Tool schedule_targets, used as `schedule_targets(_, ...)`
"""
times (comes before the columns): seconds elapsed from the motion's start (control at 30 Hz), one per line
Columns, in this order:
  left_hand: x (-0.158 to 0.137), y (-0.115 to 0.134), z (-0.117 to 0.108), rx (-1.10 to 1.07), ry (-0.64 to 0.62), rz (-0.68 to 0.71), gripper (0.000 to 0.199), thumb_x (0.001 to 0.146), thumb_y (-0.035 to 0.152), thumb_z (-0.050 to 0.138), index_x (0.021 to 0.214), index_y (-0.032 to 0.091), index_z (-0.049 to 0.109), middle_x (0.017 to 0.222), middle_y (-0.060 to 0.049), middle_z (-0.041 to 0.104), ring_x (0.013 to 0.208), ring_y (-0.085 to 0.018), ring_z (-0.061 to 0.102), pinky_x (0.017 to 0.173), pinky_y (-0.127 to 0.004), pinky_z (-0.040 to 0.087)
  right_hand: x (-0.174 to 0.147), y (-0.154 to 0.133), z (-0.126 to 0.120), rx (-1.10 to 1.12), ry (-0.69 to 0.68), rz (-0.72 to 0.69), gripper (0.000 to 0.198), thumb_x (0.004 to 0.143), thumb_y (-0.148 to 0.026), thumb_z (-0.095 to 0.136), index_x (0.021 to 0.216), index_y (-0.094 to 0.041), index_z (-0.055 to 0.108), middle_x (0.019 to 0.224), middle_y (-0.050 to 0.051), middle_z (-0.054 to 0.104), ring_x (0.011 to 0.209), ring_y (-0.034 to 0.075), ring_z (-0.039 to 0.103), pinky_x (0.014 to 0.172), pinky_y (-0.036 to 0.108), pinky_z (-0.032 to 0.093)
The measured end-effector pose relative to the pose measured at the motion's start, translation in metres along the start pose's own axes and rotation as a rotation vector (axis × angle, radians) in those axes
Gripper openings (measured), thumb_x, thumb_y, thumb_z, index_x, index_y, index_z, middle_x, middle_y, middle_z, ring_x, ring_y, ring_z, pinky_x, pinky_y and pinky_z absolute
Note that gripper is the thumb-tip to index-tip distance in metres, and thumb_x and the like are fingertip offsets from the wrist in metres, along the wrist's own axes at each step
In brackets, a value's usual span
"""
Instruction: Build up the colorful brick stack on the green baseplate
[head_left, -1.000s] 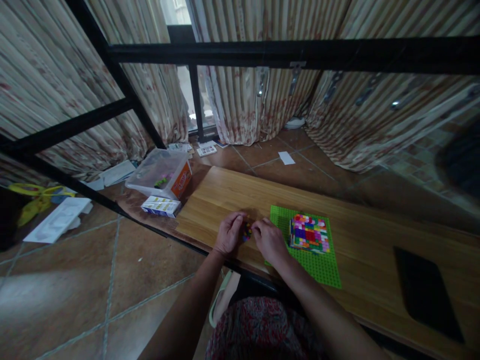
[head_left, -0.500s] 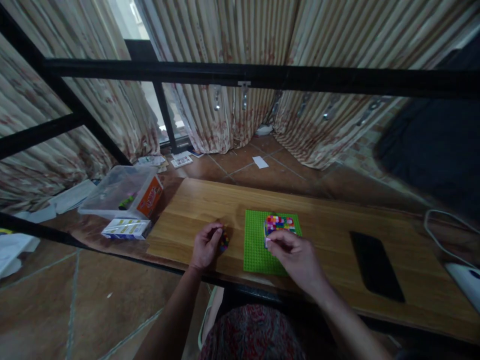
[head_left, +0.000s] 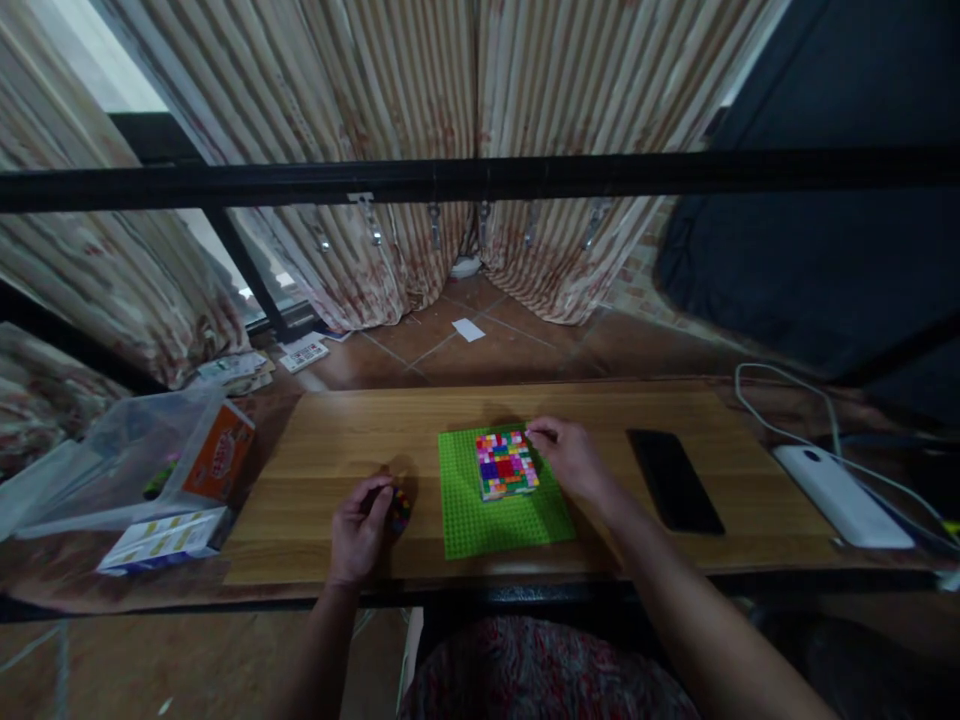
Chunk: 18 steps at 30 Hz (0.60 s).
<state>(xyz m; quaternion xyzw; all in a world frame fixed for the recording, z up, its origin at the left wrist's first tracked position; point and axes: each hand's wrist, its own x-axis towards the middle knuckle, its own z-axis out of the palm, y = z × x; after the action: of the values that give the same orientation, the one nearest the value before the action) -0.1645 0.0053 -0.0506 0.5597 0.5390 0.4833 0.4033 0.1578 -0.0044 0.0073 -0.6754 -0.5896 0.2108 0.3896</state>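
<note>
A block of many small coloured building bricks stands on a green studded baseplate in the middle of the table. My right hand is at the block's far right corner, thumb and finger pinched on a small pale pink brick. Left of the baseplate, my left hand rests low over the table with its fingers curled and thumb closed in. Against its fingertips is a small dark cluster of multicoloured pieces; whether the fingers grip it I cannot tell.
A clear plastic bin with an orange label and a white-and-blue carton sit at the left. To the right are a black phone and a white device with a cable. A black rail runs beyond the table.
The view has swung to the right. My right hand has shifted from the block's near left side to its far right corner, uncovering the block's top. My left hand stays by the coloured cluster.
</note>
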Motion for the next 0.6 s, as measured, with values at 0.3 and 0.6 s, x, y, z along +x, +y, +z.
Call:
schedule_targets(0.3,0.001,0.002,0.000,0.029,0.011,-0.015,0.026,0.077,0.042,0.066,0.090,0.019,0.070,0.094,-0.006,0.071,0.094,-0.021,0.064,0.092,-0.039,0.049,0.009,-0.006,0.001,-0.196,-0.089,-0.081,0.020,0.082,-0.015,0.053,0.081,-0.020,0.072,0.081,0.004,0.072,0.075,0.017,0.065,0.073,0.027,0.045)
schedule_targets(0.6,-0.001,0.005,0.002,0.044,0.024,-0.017,0.024,0.078,0.041,0.065,0.088,0.020,0.069,0.094,-0.006,0.072,0.093,-0.021,0.066,0.092,-0.041,0.051,0.014,-0.004,-0.002,-0.029,-0.129,-0.045,0.022,0.083,-0.018,0.053,0.082,-0.020,0.074,0.086,0.006,0.075,0.080,0.019,0.067,0.076,0.030,0.047)
